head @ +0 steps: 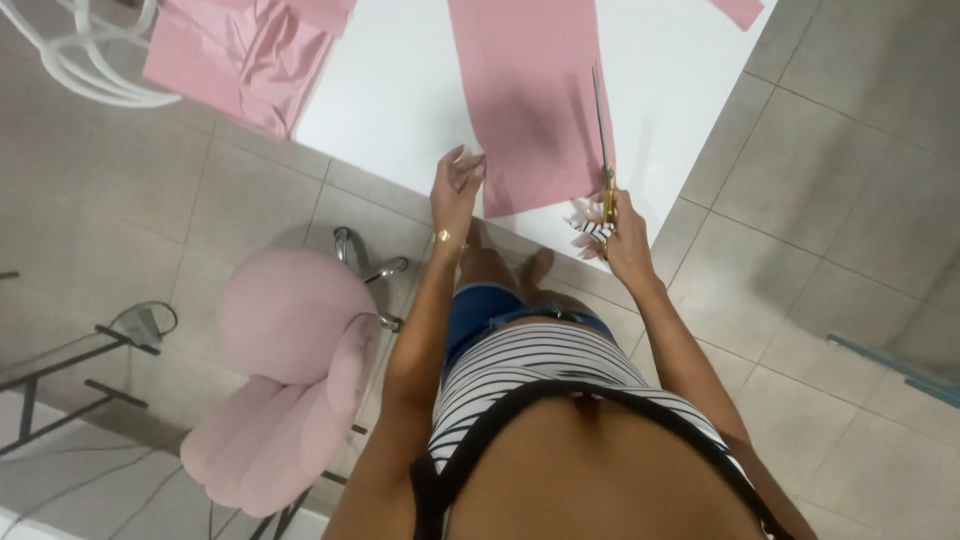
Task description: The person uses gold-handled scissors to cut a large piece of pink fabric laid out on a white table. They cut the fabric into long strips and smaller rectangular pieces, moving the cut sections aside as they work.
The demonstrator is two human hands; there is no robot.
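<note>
**A:** Nearest the body, what are the hands doing?

**B:** The right hand (622, 232) is clamped around the handles of the scissors (601, 130), blades lying along the right edge of the pink fabric strip (525, 100). The left hand (455, 190) pins the strip's near left corner, fingers flat and together on the cloth.

**A:** How far has the cut gone?

**B:** I judge it barely begun; the blades sit near the table's edge, and most of the strip runs uncut across the white table (400, 100).

**A:** Farther off?

**B:** Bunched pink fabric (240, 55) hangs over the table's far left corner.
</note>
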